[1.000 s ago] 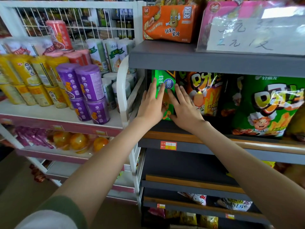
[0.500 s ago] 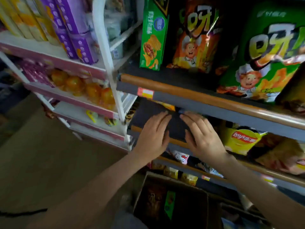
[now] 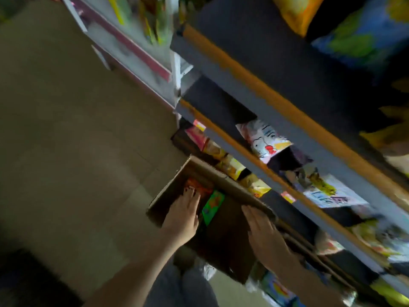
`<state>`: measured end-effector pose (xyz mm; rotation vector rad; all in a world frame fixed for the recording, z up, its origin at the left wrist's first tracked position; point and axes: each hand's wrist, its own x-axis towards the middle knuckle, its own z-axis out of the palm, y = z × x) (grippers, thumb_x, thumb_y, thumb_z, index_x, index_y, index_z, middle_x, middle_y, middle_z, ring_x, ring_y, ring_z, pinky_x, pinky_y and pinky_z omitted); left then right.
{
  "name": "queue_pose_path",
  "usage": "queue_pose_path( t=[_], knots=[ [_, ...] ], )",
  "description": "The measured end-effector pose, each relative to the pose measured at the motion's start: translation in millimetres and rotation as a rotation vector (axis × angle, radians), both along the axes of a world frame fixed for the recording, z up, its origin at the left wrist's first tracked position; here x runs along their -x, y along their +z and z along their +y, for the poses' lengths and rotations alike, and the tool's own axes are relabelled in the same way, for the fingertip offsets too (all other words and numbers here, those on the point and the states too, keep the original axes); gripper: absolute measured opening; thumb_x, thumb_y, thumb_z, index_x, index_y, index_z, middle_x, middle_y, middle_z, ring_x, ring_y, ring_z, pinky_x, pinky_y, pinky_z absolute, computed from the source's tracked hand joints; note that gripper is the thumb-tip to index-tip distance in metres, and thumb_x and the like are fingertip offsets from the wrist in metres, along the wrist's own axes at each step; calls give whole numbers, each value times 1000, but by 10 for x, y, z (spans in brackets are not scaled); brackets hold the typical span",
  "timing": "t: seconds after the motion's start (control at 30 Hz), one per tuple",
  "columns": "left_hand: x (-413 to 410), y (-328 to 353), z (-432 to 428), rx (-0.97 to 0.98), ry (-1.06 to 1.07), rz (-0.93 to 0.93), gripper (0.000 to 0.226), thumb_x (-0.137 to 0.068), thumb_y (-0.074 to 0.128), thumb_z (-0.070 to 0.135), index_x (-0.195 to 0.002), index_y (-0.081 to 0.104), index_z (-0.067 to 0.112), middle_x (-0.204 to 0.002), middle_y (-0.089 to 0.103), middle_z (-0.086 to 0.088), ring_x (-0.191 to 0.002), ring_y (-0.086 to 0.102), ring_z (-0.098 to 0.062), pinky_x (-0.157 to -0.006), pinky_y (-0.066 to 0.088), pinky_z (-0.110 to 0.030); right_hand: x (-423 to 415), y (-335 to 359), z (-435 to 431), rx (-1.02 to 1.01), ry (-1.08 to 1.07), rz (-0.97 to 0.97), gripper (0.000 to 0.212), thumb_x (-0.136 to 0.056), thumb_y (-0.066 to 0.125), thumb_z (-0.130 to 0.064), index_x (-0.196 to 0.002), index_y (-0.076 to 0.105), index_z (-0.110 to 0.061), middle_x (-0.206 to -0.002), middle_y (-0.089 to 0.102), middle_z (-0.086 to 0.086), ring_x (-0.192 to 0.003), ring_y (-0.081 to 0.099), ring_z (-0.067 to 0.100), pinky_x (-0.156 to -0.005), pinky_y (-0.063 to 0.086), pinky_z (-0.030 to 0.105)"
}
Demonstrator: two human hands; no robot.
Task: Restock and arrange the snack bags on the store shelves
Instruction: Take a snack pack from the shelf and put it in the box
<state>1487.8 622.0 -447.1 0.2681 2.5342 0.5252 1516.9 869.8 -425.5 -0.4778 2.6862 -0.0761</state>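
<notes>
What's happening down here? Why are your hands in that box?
Someone is restocking snacks. Both hands reach into a cardboard box on the floor by the shelves. The left hand reaches toward an orange bag, with a green bag beside it. The right hand is open near the far wall. Nothing is picked up yet.

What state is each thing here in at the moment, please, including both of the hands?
Brown cardboard box: open at the top, standing on the tan floor.
Green snack bag: lying inside the box, untouched.
Orange snack bag: inside the box, at the left fingertips; contact unclear.
Left hand: fingers straight, reaching into the box.
Right hand: flat, on the box's far rim.
</notes>
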Motion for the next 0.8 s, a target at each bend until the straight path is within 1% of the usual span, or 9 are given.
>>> queue_pose_path(
  t=[0.07, 0.17, 0.23, 0.3, 0.37, 0.47, 0.57, 0.67, 0.8],
  knots=[
    [-20, -621, -13, 65, -52, -44, 72, -93, 49, 30, -152, 12, 14, -155, 18, -14, -140, 26, -30, -115, 25, -38, 11, -696, -14, -4, 55, -24, 102, -48, 86, -9, -140, 41, -8, -127, 60, 10, -115, 55, 24, -86, 53, 33],
    [-7, -1510, 77, 123, -126, -123, 82, -92, 53, 34, -151, -3, 24, -157, 1, -12, -145, 6, -29, -119, 8, -41, 33, -1790, -14, -77, 112, -98, 109, -33, 88, -9, -133, 44, -5, -124, 63, 11, -113, 60, 25, -86, 53, 33],
    [63, -2090, 158, 198, -223, -166, 92, -90, 58, 37, -150, -10, 27, -157, -9, -12, -146, -2, -32, -119, 5, -48, 10, -2418, -60, -140, 150, -170, 109, -48, 84, -8, -145, 33, -5, -141, 49, 14, -127, 50, 27, -99, 44, 35],
    [191, -2625, 229, 327, -351, -156, 98, -88, 60, 40, -149, -16, 27, -157, -18, -12, -146, -8, -32, -117, 7, -51, -9, -3043, -72, -201, 193, -180, 98, -73, 71, -5, -151, 11, -7, -156, 22, 13, -143, 25, 27, -112, 27, 36],
    [294, -3007, 312, 434, -448, -179, 104, -86, 63, 41, -149, -19, 28, -157, -22, -12, -145, -11, -33, -117, 5, -53, -3, -3523, -139, -230, 196, -153, 88, -70, 73, -9, -146, 30, -1, -149, 35, 18, -137, 37, 29, -108, 35, 38],
    [377, -3526, 399, 500, -547, -215, 108, -83, 68, 38, -149, -18, 29, -157, -21, -11, -145, -10, -34, -114, 10, -57, -63, -4173, -217, -220, 307, -154, 48, -63, 67, -18, -110, 71, -10, -111, 69, 10, -100, 67, 25, -83, 55, 36],
    [428, -3828, 403, 555, -623, -207, 91, -92, 55, 35, -149, -15, 28, -157, -20, -9, -145, -11, -33, -113, 14, -57, -100, -4648, -247, -249, 326, -135, 50, -75, 36, -17, -115, 65, -14, -111, 70, 5, -100, 68, 24, -95, 41, 43],
    [478, -3902, 389, 609, -704, -211, 65, -101, 32, 33, -152, -7, 20, -158, -14, -12, -145, -8, -33, -116, 7, -54, -62, -4972, -232, -289, 428, -14, 45, -81, 35, -18, -125, 45, -13, -119, 67, 5, -112, 61, 27, -101, 31, 50],
    [497, -3974, 307, 631, -651, -300, 84, -96, 47, 42, -151, -12, 20, -157, -20, -12, -145, -11, -32, -117, 3, -52, 65, -5032, -310, -312, 465, 31, 48, -78, 41, -21, -120, 64, -19, -106, 68, 3, -99, 58, 26, -94, 33, 48]
  ],
)
